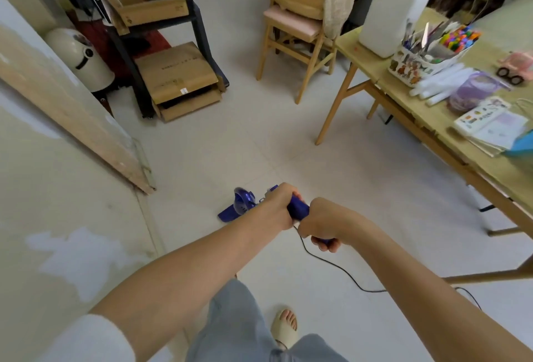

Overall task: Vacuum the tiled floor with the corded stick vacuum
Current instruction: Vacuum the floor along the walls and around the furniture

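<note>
A blue stick vacuum [240, 204] stands on the pale tiled floor [245, 145] in front of me. Its floor head [227, 213] rests flat on the tiles near the wall's corner. My left hand [278, 207] grips the upper part of the blue handle [298, 208]. Just behind it, my right hand [317, 227] grips the handle's end. A black cord [340, 269] leaves the handle between my hands and trails across the floor to the right. Most of the vacuum's tube is hidden by my left hand and forearm.
A wall with a wooden door frame [72, 119] runs along the left. Ahead stand a black rack with cardboard boxes [176, 73], a white bin [80, 58] and a wooden chair [297, 35]. A cluttered wooden table [432, 119] lines the right. My sandalled foot [285, 324] is below.
</note>
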Available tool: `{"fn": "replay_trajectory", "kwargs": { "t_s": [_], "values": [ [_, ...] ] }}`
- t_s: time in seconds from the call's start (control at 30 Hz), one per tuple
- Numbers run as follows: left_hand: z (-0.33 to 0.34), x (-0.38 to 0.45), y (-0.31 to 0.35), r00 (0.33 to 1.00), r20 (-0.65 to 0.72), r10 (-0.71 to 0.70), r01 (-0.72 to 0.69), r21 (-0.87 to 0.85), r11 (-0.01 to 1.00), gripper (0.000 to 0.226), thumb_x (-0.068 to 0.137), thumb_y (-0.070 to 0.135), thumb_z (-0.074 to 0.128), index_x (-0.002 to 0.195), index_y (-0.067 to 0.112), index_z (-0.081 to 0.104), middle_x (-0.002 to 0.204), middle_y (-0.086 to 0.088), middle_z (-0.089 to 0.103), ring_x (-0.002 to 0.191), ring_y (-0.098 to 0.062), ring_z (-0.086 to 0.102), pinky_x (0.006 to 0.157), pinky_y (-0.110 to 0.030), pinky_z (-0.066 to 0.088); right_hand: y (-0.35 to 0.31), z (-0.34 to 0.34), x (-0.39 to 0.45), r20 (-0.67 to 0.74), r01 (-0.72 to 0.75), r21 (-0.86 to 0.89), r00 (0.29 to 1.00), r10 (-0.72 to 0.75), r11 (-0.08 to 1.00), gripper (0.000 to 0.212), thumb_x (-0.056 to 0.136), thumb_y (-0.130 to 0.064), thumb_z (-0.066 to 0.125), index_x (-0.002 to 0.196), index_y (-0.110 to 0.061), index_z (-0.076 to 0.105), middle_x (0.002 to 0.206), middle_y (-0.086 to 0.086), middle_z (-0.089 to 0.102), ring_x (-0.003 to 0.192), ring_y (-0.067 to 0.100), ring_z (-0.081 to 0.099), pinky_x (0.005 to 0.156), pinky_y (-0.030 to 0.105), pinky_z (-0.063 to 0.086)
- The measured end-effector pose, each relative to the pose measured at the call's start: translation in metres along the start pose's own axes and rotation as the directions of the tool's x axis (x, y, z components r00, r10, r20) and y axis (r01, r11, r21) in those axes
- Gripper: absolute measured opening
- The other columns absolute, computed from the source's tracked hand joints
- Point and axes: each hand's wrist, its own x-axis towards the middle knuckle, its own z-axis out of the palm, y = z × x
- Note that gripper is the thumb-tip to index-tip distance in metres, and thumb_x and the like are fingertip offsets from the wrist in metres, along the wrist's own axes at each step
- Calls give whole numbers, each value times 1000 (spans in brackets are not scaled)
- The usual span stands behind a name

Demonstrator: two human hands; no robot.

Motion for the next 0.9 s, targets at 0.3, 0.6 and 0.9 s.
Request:
{"fn": "replay_trajectory", "kwargs": {
  "t_s": [0.3,0.6,0.9],
  "values": [
    [-38,-2,16,999,-18,29,-25,168,986,36,88,2,46,53,7,37,33,-3,43,36,-15,45,47,-21,40,-30,38,2,-1,52,261,999,-53,964,5,85,-5,54,87,-3,51,62,8,53,45,15,50,43,23,42],
    [-75,57,65,999,-52,5,2,145,989,36,90,6,49,55,6,42,44,-8,50,50,-19,48,54,-25,45,-79,49,78,-53,20,355,999,-1,935,14,87,0,50,100,-3,48,67,9,53,45,15,50,40,22,43],
    [-122,143,136,994,-97,-52,59,76,995,24,90,9,55,67,8,47,61,-8,53,53,-18,52,48,-23,47,-148,42,183,-27,-12,257,999,20,966,31,87,-2,52,116,-5,44,71,10,56,45,15,55,45,23,48]
  ]
}}
